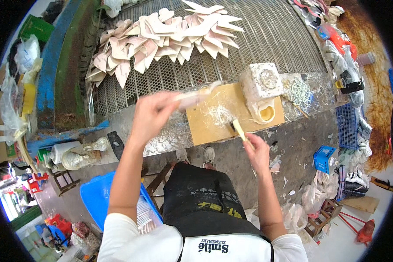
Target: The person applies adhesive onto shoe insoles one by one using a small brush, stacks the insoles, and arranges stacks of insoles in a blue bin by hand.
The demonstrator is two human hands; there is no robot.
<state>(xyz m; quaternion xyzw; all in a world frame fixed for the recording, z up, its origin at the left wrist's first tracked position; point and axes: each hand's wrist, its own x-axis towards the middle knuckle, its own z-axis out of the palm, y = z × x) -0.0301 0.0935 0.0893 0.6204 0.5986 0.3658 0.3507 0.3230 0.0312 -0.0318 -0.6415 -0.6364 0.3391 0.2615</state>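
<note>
My left hand [150, 114] is closed on one end of a pale, thin cut piece [198, 95], smeared by motion, above the left part of a brown board [201, 133]. In my right hand [257, 153] is a brush [239, 128] with a light handle. Its dark bristles point at the board, close to a patch of white smears [220, 114]; whether they touch it I cannot tell. At the board's right edge stands a white, crusted container [261, 82] with a spout-like cup [266, 114] holding something yellowish.
Beyond the board, a heap of pale, pointed cut pieces [161, 37] lies on a metal mesh surface [275, 39]. Tangled pale elastic bands [300, 94] lie right of the container. A blue bin [96, 196] with stacked pieces stands by my left arm.
</note>
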